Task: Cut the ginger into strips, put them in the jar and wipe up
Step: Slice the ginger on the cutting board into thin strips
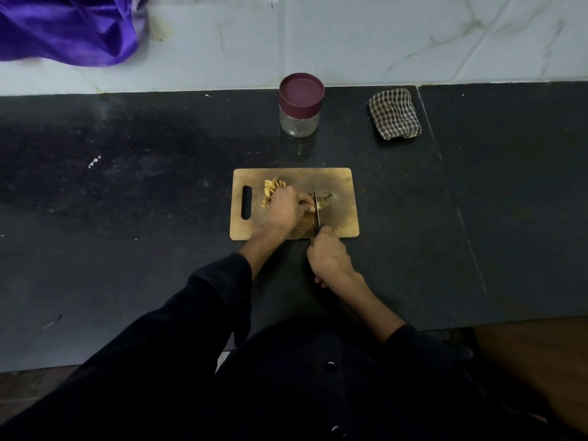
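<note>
left hand (pixel 284 206) pinches ginger (pixel 318 205); right hand (pixel 329 259) grips knife (pixel 317 211), blade touching my fingertips (pixel 310 203). tuck tips back, slice thin.

Home kitchen: dark stone table (pixel 127 186) against marble-tiled wall (pixel 381 36), wooden cutting board (pixel 340 218), lidded jar (pixel 300 106), checked cloth (pixel 394 114).

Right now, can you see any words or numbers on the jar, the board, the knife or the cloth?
No text can be read anywhere.
jar with maroon lid: no label shows.
cutting board: bare wood, no print.
knife: blade too thin and dark to show a brand.
checked cloth: pattern only.
White scuffs on the counter: too blurred to read as letters.
</note>
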Tool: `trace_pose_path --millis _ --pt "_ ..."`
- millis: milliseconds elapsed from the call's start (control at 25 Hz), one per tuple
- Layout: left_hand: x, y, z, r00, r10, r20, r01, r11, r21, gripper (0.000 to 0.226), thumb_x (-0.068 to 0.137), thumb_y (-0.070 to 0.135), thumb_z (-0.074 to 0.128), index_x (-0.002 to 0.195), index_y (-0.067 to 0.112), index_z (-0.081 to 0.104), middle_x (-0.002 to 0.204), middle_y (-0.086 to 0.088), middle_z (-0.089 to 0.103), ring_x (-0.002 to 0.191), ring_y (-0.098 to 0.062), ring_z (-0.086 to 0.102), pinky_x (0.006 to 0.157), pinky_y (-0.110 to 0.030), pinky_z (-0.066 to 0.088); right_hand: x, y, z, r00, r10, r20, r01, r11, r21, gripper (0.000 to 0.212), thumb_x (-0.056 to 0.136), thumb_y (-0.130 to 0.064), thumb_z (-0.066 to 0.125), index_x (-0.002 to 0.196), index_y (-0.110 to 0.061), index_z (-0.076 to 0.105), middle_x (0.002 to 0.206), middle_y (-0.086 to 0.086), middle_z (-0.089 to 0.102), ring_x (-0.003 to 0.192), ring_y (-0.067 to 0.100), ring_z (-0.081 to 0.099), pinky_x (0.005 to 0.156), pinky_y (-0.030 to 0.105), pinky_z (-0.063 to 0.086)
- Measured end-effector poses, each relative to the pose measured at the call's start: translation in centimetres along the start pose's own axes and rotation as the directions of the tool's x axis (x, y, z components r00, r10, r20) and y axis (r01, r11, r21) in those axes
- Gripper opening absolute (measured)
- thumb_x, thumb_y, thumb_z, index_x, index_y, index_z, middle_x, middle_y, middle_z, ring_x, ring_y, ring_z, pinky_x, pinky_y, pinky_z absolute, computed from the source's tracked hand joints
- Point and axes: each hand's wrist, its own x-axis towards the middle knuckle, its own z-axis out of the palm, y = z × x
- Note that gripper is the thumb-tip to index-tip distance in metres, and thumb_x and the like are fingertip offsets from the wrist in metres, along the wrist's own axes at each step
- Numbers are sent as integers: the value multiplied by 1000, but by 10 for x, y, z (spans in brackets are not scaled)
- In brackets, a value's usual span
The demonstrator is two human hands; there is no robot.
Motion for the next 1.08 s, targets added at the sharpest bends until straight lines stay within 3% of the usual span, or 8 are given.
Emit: trace_pose_path --millis 80,200,440,600,800,960,1080 --pt "-2 0 0 1000 -16 1 16 1000 0 15 84 11 68 98 10 74 104 1 72 102 -10 62 95 -18 40 -1 4 1 1000 3 23 -1 998 -68 30 101 -22 44 126 -6 41 116 19 61 98 37 67 84 51 57" --pt "1 -1 1 999 -44 11 44 999 -5 15 84 13 69 98 13 74 104 1 72 101 -10 62 92 -18 41 -4 14 -4 999 -31 17 33 992 -125 30 102 -23 42 127 -6 43 118 18 61 101 37 65 80 43 53" --pt "0 -2 3 999 -26 -20 25 1000 -12 12 82 12 71 94 11 75 97 1 73 94 -9 64 93 -25 48 4 25 -22 994 -80 -69 75 994 -74 25 103 -24 38 121 -9 46 105 16 65 88 34 68 77 53 58" --pt "-3 -2 2 1000 13 -16 -12 1000 22 14 85 12 68 97 10 73 101 0 72 96 -10 64 92 -26 49 0 25 -24 993 -108 -53 107 994 -24 20 105 -26 36 115 -11 44 90 13 66 65 28 70 61 49 61" --pt "-5 -2 0 998 61 1 -61 996 58 15 87 10 64 99 9 72 103 -2 72 96 -10 64 94 -30 50 -4 19 -20 990 -134 -39 134 991 -9 18 106 -28 37 111 -12 43 87 11 63 60 27 69 58 48 61" --pt "-4 0 -1 999 48 -7 -47 997 67 15 88 8 63 100 8 72 106 -2 71 97 -10 64 91 -23 48 -4 14 -13 986 -160 -37 161 987 13 15 106 -28 37 107 -13 41 86 11 61 56 26 68 49 40 59" --pt "-3 -1 0 1000 14 -13 -13 998 58 14 88 10 64 97 9 73 102 -2 72 90 -7 63 83 -19 48 0 12 -8 985 -169 -44 168 986 -19 19 106 -28 38 110 -10 42 90 13 64 64 29 69 64 49 60"
